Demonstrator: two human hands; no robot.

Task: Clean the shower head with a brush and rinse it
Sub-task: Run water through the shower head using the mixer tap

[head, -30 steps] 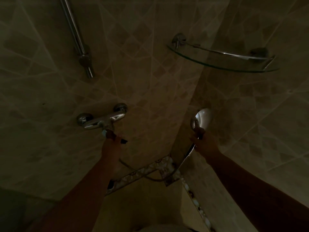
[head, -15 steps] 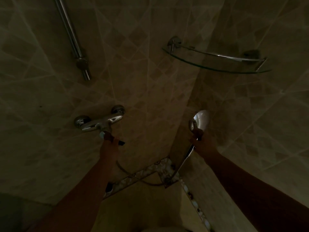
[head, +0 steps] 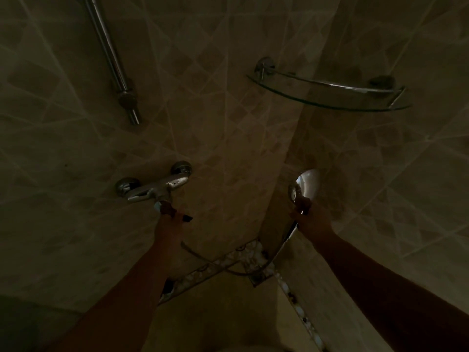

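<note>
The light is dim. My right hand [head: 313, 222] grips the handle of the chrome shower head [head: 305, 182], holding it up near the tiled corner with its round head tilted toward the wall. A faint spray seems to leave the head toward the upper left. Its hose [head: 276, 252] hangs down in a loop to the chrome mixer tap [head: 154, 186] on the left wall. My left hand [head: 170, 224] is closed on the tap's lever [head: 162, 205] just below the tap body. No brush is in view.
A chrome slide rail [head: 111, 59] runs down the wall at upper left. A glass corner shelf [head: 327, 95] with a metal rail sits above the shower head. A mosaic border strip [head: 223, 265] crosses the tiled walls below the hands.
Both hands hold almost the same places. The view has shifted slightly, and a faint spray now shows at the shower head.
</note>
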